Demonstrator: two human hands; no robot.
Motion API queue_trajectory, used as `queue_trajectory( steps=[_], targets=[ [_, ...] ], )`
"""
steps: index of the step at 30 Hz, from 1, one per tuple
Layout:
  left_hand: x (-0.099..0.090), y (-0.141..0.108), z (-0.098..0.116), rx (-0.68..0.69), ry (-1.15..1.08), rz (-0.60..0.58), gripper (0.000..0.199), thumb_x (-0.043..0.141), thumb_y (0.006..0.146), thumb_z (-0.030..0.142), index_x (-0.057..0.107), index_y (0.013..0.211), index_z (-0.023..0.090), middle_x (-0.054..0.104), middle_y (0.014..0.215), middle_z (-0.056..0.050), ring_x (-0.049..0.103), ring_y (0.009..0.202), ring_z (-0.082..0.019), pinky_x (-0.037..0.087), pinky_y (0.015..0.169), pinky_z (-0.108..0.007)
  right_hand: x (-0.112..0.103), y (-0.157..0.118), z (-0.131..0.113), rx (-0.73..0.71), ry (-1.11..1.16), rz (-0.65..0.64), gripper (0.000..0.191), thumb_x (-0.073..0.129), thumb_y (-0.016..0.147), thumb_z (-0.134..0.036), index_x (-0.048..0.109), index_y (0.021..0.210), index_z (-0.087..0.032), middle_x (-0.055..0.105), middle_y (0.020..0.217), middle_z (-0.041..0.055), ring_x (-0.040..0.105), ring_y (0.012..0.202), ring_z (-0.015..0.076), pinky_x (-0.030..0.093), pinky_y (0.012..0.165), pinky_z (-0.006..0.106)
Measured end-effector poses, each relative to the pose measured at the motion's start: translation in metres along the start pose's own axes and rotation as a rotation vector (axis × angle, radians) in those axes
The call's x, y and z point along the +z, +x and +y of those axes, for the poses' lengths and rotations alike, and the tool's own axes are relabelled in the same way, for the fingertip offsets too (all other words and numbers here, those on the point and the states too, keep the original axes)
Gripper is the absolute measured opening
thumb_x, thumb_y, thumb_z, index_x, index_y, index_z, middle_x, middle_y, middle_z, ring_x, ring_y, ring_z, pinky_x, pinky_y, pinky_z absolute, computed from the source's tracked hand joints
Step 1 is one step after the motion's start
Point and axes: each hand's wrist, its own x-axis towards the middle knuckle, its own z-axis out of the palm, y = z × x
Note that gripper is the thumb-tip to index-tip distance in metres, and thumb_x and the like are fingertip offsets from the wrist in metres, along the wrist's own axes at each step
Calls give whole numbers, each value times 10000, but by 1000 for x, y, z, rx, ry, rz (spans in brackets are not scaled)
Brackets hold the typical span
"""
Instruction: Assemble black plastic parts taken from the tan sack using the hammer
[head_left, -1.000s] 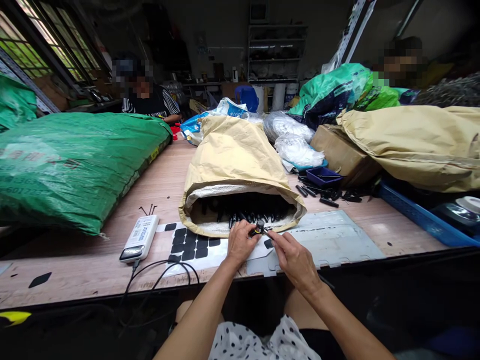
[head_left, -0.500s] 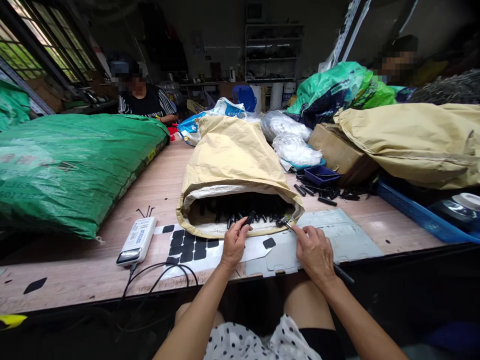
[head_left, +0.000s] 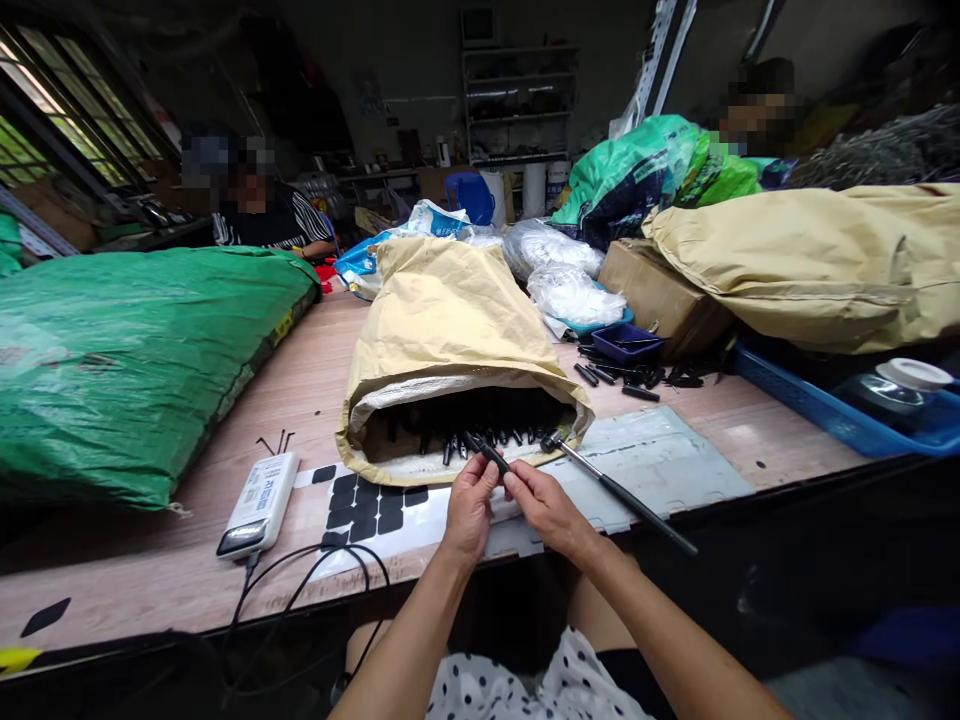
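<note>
In front of the open mouth of a beige sack [head_left: 457, 320], my two hands meet at one small black cylindrical part [head_left: 491, 455]. My left hand [head_left: 471, 505] pinches it from the left. The fingers of my right hand [head_left: 547, 505] close on its lower right end. Many black parts [head_left: 450, 450] lie in the dark inside the sack. A hammer-like tool [head_left: 615, 490] with a metal head and black handle rests by the sack's right lip, its handle reaching past the table's front edge, with no hand on it.
A green sack [head_left: 142, 370] fills the left. A white power bank [head_left: 259, 505] with cables lies near black square stickers [head_left: 364, 510]. Loose black parts, a small blue tray [head_left: 628, 343], a box [head_left: 660, 295] and a blue crate [head_left: 810, 405] stand right. Two people sit beyond the table.
My right hand has let go of the tool and moved left to the black part in my left hand. The tool now lies on the table. The view has shifted slightly right.
</note>
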Motion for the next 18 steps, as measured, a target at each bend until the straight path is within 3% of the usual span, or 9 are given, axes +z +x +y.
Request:
queue_trajectory(
  steps=[4, 9, 12, 18],
  targets=[
    [-3, 1, 2, -3, -18, 15, 448, 885, 679, 392, 737, 1039, 171, 629, 881, 5, 493, 706, -70, 424, 705, -192, -5, -5, 1, -38, -180, 18, 261, 423, 1010, -384, 512, 828, -219, 523, 753, -26, 464, 700, 131, 352, 650, 252],
    [-6, 3, 4, -52, -28, 8, 455, 917, 640, 383, 731, 988, 157, 609, 818, 17, 476, 673, -65, 398, 666, -189, -10, -5, -2, -92, -344, 1, 208, 445, 1001, -332, 511, 838, -220, 564, 839, -7, 492, 778, 143, 346, 707, 265],
    [-7, 4, 3, -90, -38, 7, 465, 929, 618, 396, 714, 949, 150, 606, 793, 18, 490, 670, -71, 400, 668, -199, -10, -2, 1, -121, -368, -14, 179, 448, 1001, -311, 540, 874, -224, 584, 863, 1, 510, 804, 151, 353, 735, 272],
    [-10, 4, 0, -88, 25, -1, 486, 918, 619, 443, 693, 931, 146, 602, 763, 19, 494, 659, -82, 395, 644, -215, -7, 5, 7, -179, -306, -8, 237, 481, 984, -292, 521, 765, -210, 558, 772, -3, 491, 758, 148, 348, 713, 274]
  ],
)
